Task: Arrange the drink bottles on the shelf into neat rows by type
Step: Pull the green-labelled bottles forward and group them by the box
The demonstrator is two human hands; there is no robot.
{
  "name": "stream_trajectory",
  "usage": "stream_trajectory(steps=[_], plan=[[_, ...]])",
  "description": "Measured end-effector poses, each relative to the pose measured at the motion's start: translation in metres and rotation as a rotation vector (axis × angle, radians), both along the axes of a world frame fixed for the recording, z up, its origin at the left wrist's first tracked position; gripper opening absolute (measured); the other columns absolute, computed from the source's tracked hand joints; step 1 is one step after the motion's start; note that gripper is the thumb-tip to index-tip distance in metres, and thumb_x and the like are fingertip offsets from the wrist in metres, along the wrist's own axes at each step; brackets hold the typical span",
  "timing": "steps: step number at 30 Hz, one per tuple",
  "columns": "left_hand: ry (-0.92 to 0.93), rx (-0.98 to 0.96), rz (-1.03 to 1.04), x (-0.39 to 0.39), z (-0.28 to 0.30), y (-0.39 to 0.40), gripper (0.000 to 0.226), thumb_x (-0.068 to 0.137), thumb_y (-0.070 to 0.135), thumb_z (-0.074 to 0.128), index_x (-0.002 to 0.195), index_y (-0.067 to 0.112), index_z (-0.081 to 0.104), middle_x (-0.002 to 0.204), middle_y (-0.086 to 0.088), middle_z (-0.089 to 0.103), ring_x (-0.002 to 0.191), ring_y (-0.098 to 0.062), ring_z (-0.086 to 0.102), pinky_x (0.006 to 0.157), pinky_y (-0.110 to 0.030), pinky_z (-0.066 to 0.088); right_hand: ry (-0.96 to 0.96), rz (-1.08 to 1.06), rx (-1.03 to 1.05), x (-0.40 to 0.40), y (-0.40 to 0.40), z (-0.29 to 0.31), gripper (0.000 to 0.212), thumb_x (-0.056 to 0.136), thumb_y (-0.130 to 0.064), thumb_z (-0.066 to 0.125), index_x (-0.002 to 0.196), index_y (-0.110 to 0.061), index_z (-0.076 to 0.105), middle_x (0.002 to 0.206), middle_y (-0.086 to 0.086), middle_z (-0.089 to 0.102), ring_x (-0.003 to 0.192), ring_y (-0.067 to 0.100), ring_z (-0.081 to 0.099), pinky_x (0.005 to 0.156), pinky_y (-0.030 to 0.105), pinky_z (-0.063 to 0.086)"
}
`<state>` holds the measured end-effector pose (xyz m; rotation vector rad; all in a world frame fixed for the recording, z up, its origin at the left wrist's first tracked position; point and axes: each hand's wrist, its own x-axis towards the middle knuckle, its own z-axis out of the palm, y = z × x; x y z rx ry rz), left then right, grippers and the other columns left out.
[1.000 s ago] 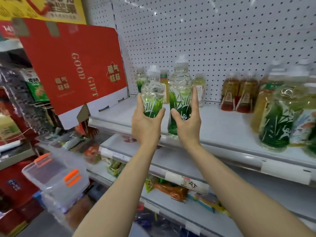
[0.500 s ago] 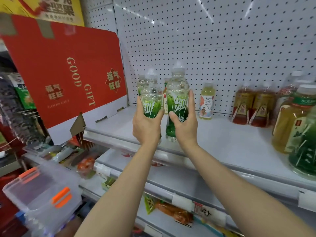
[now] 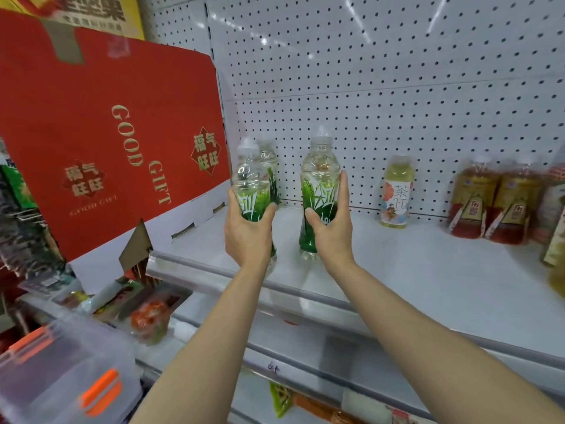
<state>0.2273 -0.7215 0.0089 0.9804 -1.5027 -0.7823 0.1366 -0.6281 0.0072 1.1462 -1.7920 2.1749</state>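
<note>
Both green bottles have shifted toward the red box — left hand wraps one, right hand the other, fingers curled round — a row's starting there.

Red box: "GOOD GIFT", 福气旺旺. Pale yellow bottle: 茶π.

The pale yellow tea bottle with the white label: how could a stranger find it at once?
Look at the white shelf before the pegboard wall. The pale yellow tea bottle with the white label stands alone at the back, between the right hand's green-labelled clear bottle and the brown tea bottles.
</note>
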Motion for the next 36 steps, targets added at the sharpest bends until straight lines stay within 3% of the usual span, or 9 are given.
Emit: stream_trajectory(steps=[3,6,8,11,23,27,30,33,36], plan=[[0.02,-0.021,-0.032,0.003,-0.006,-0.041,0.09,0.079,0.05,0.076,0.153,0.039,0.027,0.15,0.011,0.047,0.136,-0.019,0.045,0.1,-0.037,0.042,-0.001,-0.016,0.018,-0.005,-0.039,0.001,0.101,0.08,-0.001,0.067,0.15,-0.042,0.007,0.157,-0.019,0.015,0.144,0.005,0.017,0.119,0.044,0.021],[0.06,-0.078,-0.121,0.001,-0.011,-0.087,0.087,0.079,0.035,0.08,0.151,0.034,0.03,0.146,0.01,0.05,0.133,-0.017,0.046,0.099,-0.029,0.038,-0.042,-0.014,0.043,-0.009,-0.077,0.007,0.1,0.082,0.004,0.065,0.152,-0.036,0.006,0.149,-0.027,0.014,0.138,-0.005,0.014,0.116,0.029,0.016],[0.059,-0.1,-0.166,-0.005,-0.013,-0.116,0.088,0.078,0.03,0.081,0.149,0.034,0.03,0.146,0.009,0.05,0.133,-0.017,0.047,0.106,-0.037,0.042,-0.065,-0.048,0.057,-0.016,-0.102,0.008,0.099,0.083,0.004,0.066,0.153,-0.032,0.006,0.146,-0.027,0.015,0.132,-0.01,0.013,0.113,0.023,0.014],[0.074,-0.127,-0.239,-0.019,-0.012,-0.148,0.088,0.077,0.025,0.082,0.148,0.031,0.03,0.145,0.007,0.05,0.132,-0.018,0.046,0.108,-0.047,0.042,-0.082,-0.095,0.077,-0.033,-0.139,0.008,0.1,0.083,0.002,0.067,0.152,-0.033,0.004,0.156,-0.015,0.016,0.138,-0.002,0.014,0.115,0.029,0.015],[0.122,-0.076,-0.436,-0.08,-0.015,-0.2,0.092,0.075,0.012,0.084,0.144,0.023,0.024,0.146,-0.002,0.043,0.134,-0.02,0.041,0.11,-0.032,0.032,0.086,-0.293,0.211,-0.093,-0.21,-0.016,0.101,0.082,-0.013,0.072,0.153,-0.02,0.0,0.161,-0.002,0.009,0.147,0.011,0.008,0.12,0.036,0.014],[0.073,-0.079,-0.456,-0.08,-0.016,-0.214,0.098,0.073,0.023,0.086,0.146,0.029,0.021,0.148,0.001,0.041,0.134,-0.017,0.038,0.107,-0.031,0.031,0.138,-0.293,0.336,-0.101,-0.21,-0.025,0.091,0.081,-0.031,0.074,0.15,-0.021,0.016,0.155,0.002,0.029,0.141,0.017,0.028,0.114,0.035,0.028],[-0.052,-0.064,-0.436,-0.073,-0.021,-0.219,0.099,0.072,0.021,0.086,0.147,0.026,0.022,0.146,-0.001,0.04,0.135,-0.021,0.039,0.108,-0.036,0.035,0.108,-0.406,0.468,-0.101,-0.212,-0.03,0.074,0.078,-0.04,0.074,0.137,-0.016,0.036,0.133,0.005,0.053,0.118,0.023,0.054,0.095,0.037,0.048],[-0.141,-0.049,-0.435,-0.072,-0.019,-0.218,0.093,0.075,0.014,0.083,0.147,0.019,0.025,0.145,-0.005,0.044,0.133,-0.025,0.044,0.096,-0.027,0.034,0.067,-0.479,0.565,-0.101,-0.218,-0.024,0.071,0.08,-0.042,0.071,0.134,-0.01,0.038,0.123,0.01,0.057,0.106,0.026,0.06,0.087,0.039,0.052],[-0.176,-0.038,-0.44,-0.078,-0.016,-0.22,0.089,0.076,0.016,0.084,0.145,0.017,0.028,0.146,-0.005,0.045,0.133,-0.026,0.045,0.098,-0.031,0.038,0.041,-0.48,0.598,-0.102,-0.223,-0.019,0.069,0.083,-0.039,0.069,0.135,-0.008,0.037,0.128,0.013,0.053,0.111,0.029,0.058,0.09,0.042,0.052]])
